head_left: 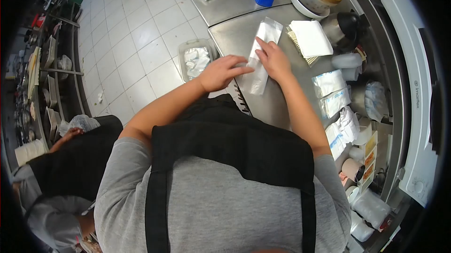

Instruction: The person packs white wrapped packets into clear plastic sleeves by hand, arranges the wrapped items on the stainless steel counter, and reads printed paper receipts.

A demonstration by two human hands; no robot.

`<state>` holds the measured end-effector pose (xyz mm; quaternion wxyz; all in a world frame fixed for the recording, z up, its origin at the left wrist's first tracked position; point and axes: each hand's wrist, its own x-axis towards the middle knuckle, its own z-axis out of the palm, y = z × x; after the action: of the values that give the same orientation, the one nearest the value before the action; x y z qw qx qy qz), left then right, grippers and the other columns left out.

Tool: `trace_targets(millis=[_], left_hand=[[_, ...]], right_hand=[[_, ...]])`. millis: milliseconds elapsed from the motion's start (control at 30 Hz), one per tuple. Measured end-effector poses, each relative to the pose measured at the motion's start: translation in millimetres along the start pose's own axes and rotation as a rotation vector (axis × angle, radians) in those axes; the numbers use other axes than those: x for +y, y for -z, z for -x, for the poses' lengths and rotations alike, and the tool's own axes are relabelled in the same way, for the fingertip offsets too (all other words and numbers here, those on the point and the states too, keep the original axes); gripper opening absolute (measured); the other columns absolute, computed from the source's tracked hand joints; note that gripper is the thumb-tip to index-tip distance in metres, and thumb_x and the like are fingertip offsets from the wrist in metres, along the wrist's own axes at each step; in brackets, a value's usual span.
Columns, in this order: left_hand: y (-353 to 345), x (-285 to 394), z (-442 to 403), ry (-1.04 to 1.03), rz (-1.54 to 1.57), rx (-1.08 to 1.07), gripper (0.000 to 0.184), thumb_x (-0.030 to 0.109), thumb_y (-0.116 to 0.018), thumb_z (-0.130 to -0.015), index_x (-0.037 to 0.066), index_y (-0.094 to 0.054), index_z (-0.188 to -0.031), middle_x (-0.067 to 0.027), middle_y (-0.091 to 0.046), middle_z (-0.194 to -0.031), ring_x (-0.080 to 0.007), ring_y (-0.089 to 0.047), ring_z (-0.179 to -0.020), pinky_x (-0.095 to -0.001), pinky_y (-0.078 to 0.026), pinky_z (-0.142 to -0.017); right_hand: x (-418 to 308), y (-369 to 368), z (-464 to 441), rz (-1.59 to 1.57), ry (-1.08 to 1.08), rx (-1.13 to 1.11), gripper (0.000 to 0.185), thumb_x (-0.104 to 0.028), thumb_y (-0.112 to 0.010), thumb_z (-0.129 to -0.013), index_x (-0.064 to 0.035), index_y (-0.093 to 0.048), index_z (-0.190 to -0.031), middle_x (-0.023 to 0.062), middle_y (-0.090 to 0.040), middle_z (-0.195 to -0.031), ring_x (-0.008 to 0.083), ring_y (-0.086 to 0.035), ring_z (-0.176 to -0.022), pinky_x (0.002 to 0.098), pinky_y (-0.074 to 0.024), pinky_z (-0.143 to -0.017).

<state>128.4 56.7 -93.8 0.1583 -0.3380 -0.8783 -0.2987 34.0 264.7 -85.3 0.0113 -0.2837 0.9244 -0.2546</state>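
At far left, a co-worker in a black apron (80, 157) stands by a shelf (47, 77). A clear tub (182, 60) of white packets sits beside the table (221, 42). The left hand (225, 72), fingers loosely spread, grips nothing; its fingertips are at the bag's left edge, contact unclear. The clear bag (259, 78) lies flat on the table, white inside. The right hand (273, 60), unclenched, rests fingertips on it. Further right lie napkins (314, 38) and wrapped packs (332, 94).
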Motion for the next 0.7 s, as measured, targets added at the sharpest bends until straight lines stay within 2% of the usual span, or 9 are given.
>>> trace_targets(millis=[100, 133, 233, 333, 467, 667, 700], left_hand=[[-10.7, -23.4, -22.4, -0.178, -0.064, -0.092, 0.053, -0.005, -0.059, -0.07, 0.013, -0.061, -0.12, -0.0053, -0.058, -0.124, -0.0282, -0.055, -0.115, -0.0371, -0.048, -0.093], [-12.6, -29.2, -22.3, -0.127, -0.027, -0.144, 0.049, -0.005, -0.058, -0.071, 0.011, -0.063, -0.117, -0.003, -0.06, -0.124, -0.0262, -0.054, -0.119, -0.0362, -0.049, -0.095], [-13.8, -36.3, -16.8, -0.08, 0.027, -0.149, 0.042, -0.003, -0.059, -0.073, 0.009, -0.065, -0.113, -0.0039, -0.062, -0.12, -0.0257, -0.055, -0.117, -0.0353, -0.048, -0.095], [-13.1, -40.3, -15.3, -0.103, 0.056, -0.142, 0.036, -0.001, -0.061, -0.076, 0.007, -0.065, -0.111, -0.0052, -0.061, -0.119, -0.0266, -0.056, -0.114, -0.0364, -0.049, -0.094], [-6.9, -44.6, -14.0, -0.145, 0.078, -0.176, 0.038, 0.002, -0.064, -0.076, 0.006, -0.064, -0.113, -0.0086, -0.061, -0.119, -0.0278, -0.057, -0.112, -0.0378, -0.05, -0.092], [9.2, -45.1, -27.4, -0.2, 0.151, -0.294, 0.049, 0.015, -0.072, -0.073, 0.009, -0.06, -0.12, -0.0089, -0.061, -0.113, -0.0288, -0.055, -0.108, -0.039, -0.047, -0.092], [11.1, -45.0, -30.6, -0.2, 0.133, -0.304, 0.05, 0.017, -0.073, -0.073, 0.009, -0.06, -0.12, -0.0085, -0.06, -0.113, -0.0287, -0.055, -0.106, -0.039, -0.047, -0.09]], right_hand=[[6.0, 7.5, 7.7, -0.093, 0.002, -0.004, 0.037, -0.022, -0.058, -0.088, -0.0167, -0.058, -0.125, 0.0086, -0.059, -0.098, 0.0289, -0.058, -0.094, 0.0399, -0.0478, -0.079], [8.0, 11.0, 10.2, -0.105, 0.015, -0.014, 0.037, -0.018, -0.058, -0.087, -0.0158, -0.059, -0.124, 0.0088, -0.06, -0.099, 0.0294, -0.058, -0.095, 0.0395, -0.0475, -0.08], [15.8, 15.8, 29.2, -0.046, 0.328, 0.157, 0.04, -0.007, -0.06, -0.081, -0.0097, -0.058, -0.121, 0.0101, -0.062, -0.107, 0.0315, -0.057, -0.102, 0.0387, -0.0454, -0.089], [12.0, 17.9, 60.8, -0.086, 0.452, 0.015, 0.043, 0.0, -0.06, -0.073, -0.0101, -0.06, -0.114, 0.0079, -0.059, -0.121, 0.0297, -0.051, -0.118, 0.0437, -0.0405, -0.097], [7.7, 11.8, 85.5, -0.111, 0.407, -0.021, 0.034, -0.004, -0.063, -0.075, -0.0113, -0.062, -0.108, 0.0059, -0.055, -0.128, 0.0274, -0.049, -0.124, 0.0463, -0.0367, -0.101], [12.0, -1.4, 79.1, -0.007, 0.42, 0.071, 0.019, -0.015, -0.066, -0.08, -0.012, -0.063, -0.098, 0.0055, -0.06, -0.116, 0.0261, -0.052, -0.118, 0.0449, -0.0368, -0.098], [12.1, -4.3, 77.0, -0.065, 0.342, 0.117, 0.016, -0.016, -0.065, -0.082, -0.0114, -0.062, -0.097, 0.006, -0.062, -0.111, 0.0265, -0.055, -0.112, 0.0429, -0.039, -0.095]])
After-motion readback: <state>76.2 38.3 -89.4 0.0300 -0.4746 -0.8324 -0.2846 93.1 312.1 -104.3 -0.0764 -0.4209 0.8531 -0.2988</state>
